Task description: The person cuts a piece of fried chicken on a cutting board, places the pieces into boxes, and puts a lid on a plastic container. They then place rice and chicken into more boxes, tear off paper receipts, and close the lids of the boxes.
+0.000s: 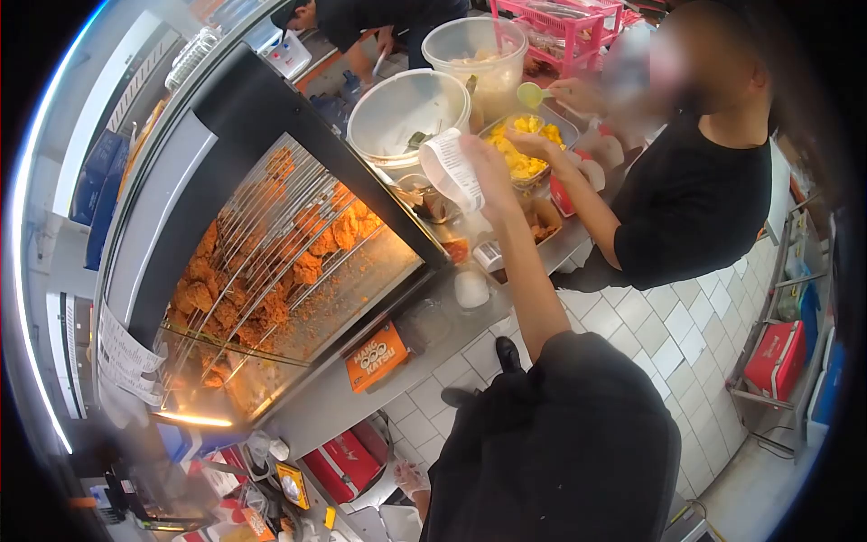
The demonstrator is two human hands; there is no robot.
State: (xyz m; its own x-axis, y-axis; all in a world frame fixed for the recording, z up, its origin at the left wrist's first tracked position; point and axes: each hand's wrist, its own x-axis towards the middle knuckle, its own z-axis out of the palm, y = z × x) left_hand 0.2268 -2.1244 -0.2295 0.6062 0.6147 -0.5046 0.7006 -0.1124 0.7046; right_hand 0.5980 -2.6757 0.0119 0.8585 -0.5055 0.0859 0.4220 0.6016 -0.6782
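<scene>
My right hand [489, 179] reaches up over the counter, its fingers closed on a printed paper receipt [452, 169]. The slip curls and hangs toward the white tubs. Low on the left, beside my dark clothing, my left hand [412, 479] wears a clear plastic glove. Its fingers look loosely apart, with nothing visible in them. A red insulated box [348, 465] is just left of that hand. Beyond the receipt stands a large white tub [406, 117] with a few leaf-like scraps inside. Near my right forearm are a white cup [471, 289] and a small labelled container [489, 255].
A heated glass case [271, 271] holds fried chicken on wire racks. An orange sign [377, 357] hangs below it. A co-worker [695, 199] holds a green scoop [533, 95] over a container of yellow food [524, 158]. Another person [361, 23] bends at the back. Pink baskets [569, 36] stand there.
</scene>
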